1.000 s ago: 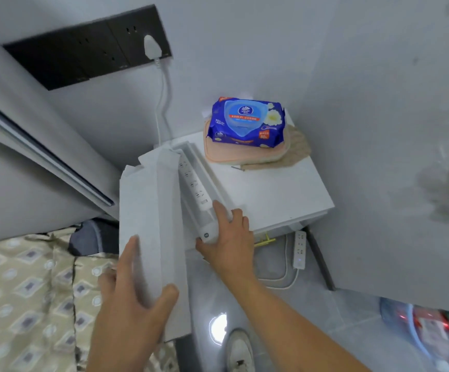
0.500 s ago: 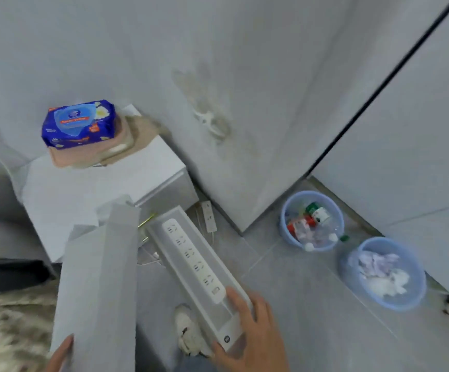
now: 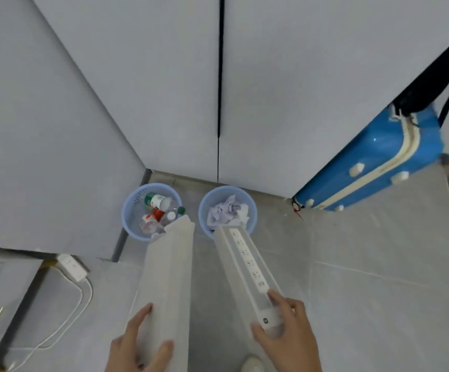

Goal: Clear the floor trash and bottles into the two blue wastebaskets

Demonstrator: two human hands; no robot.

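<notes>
White cabinet doors [image 3: 298, 84] fill the top of the frame, split by a dark vertical seam, and a grey wall [image 3: 43, 130] runs down the upper left. Grey floor tiles [image 3: 379, 264] take up the lower right. A blue suitcase [image 3: 373, 159] leans against the doors at the right edge, with a black strap [image 3: 438, 68] hanging above it.

Two long white pieces reach from the bottom centre up toward the middle. The left one is a plain box sleeve [image 3: 168, 280]; the left hand [image 3: 137, 345] grips its near end, thumb on one side and fingers on the other. The right one is an open tray [image 3: 247, 269] with a white power strip lying in it; the right hand [image 3: 287, 334] holds its near end, fingers curled round the edges.

Two blue baskets stand side by side on the floor at centre, against the base of the doors. The left basket [image 3: 130, 210] holds bottles [image 3: 157, 201] and crumpled wrappers; the sleeve's far end overlaps its lower right rim in the picture. The right basket [image 3: 204, 208] holds crumpled tissue [image 3: 226, 210]; the tray's far end overlaps its lower rim.

At lower left, another white power strip [image 3: 71, 267] lies on the floor with its cable looping downward, beside a dark-edged cabinet corner [image 3: 16, 304]. A shoe tip [image 3: 251, 363] shows at the bottom edge.
</notes>
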